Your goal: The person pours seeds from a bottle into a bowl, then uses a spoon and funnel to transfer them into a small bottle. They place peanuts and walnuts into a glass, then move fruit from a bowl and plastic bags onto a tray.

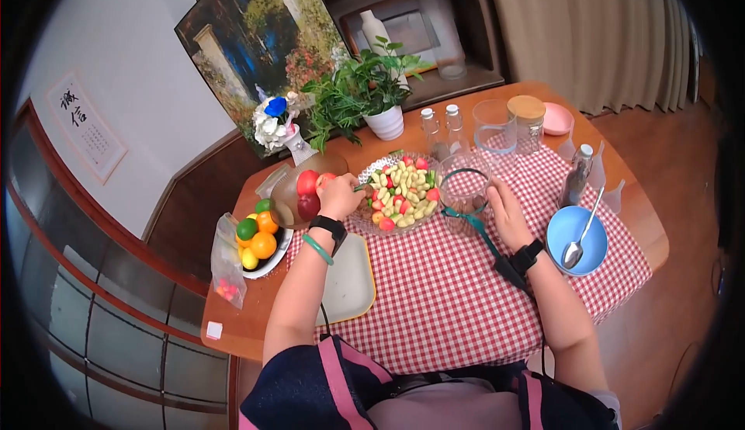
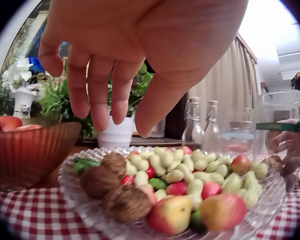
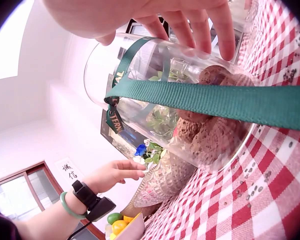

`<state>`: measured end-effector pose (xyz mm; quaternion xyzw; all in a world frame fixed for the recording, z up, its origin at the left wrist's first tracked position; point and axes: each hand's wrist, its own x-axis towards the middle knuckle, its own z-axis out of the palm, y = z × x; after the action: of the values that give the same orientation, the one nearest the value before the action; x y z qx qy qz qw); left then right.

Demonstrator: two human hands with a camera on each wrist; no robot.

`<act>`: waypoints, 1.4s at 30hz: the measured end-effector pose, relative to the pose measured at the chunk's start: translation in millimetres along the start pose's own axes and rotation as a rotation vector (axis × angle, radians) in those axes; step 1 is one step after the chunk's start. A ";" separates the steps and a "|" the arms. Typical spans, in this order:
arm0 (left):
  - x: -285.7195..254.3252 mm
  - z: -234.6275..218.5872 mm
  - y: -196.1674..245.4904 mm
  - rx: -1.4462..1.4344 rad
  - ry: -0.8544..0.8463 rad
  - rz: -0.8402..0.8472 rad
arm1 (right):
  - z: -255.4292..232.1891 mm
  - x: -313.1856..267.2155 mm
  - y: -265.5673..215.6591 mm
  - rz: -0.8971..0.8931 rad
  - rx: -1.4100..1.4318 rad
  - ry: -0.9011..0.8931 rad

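Note:
My left hand (image 1: 339,195) hovers over the left rim of a glass plate (image 2: 80,207), its fingers hanging down with nothing held. On the plate lie peanuts (image 2: 177,167), walnuts (image 2: 127,204) and small red-yellow fruits (image 2: 222,212). Just right of the plate stands a clear glass jar (image 3: 160,120) with several walnuts (image 3: 217,140) at its bottom and a green ribbon (image 3: 200,97) tied round it. Against the jar's right side rests my right hand (image 1: 508,214), fingers extended along the glass in the right wrist view.
Left of the plate are a bowl (image 1: 289,206) of red fruit, a plate of citrus (image 1: 264,245) and a tray (image 1: 349,282). Behind stand a potted plant (image 1: 384,123) and glass bottles (image 1: 454,126). At right are a blue bowl (image 1: 555,240) with a spoon and a dark-filled bottle (image 1: 576,178).

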<state>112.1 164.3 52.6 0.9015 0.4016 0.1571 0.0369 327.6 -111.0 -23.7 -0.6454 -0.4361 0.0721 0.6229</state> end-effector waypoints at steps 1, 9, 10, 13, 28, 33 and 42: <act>-0.8 4.4 -7.8 -0.029 -0.021 -0.006 | 0.5 -0.1 -1.0 0.004 0.007 0.003; 12.8 30.3 -16.8 -0.010 -0.062 -0.059 | 1.2 -2.4 -7.2 0.020 0.043 0.021; 15.1 34.2 -16.1 -0.002 -0.068 -0.073 | 0.5 -2.4 -9.5 0.037 0.051 0.010; 17.9 39.3 -7.7 0.029 -0.054 -0.060 | -1.9 -1.0 -8.9 0.039 0.049 0.000; 14.9 21.2 53.2 -0.349 0.206 0.156 | -0.4 -2.4 -9.9 0.016 0.035 0.015; -21.7 -38.1 142.5 -0.788 0.120 0.438 | -0.2 -1.6 -12.1 0.038 0.080 -0.005; -23.5 -10.9 146.6 -0.643 0.112 0.566 | 0.6 -0.8 -8.5 0.006 0.058 0.024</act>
<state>198.4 47.4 85.3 0.9089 0.0703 0.3268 0.2493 322.7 -112.4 -16.8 -0.6292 -0.4245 0.0791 0.6462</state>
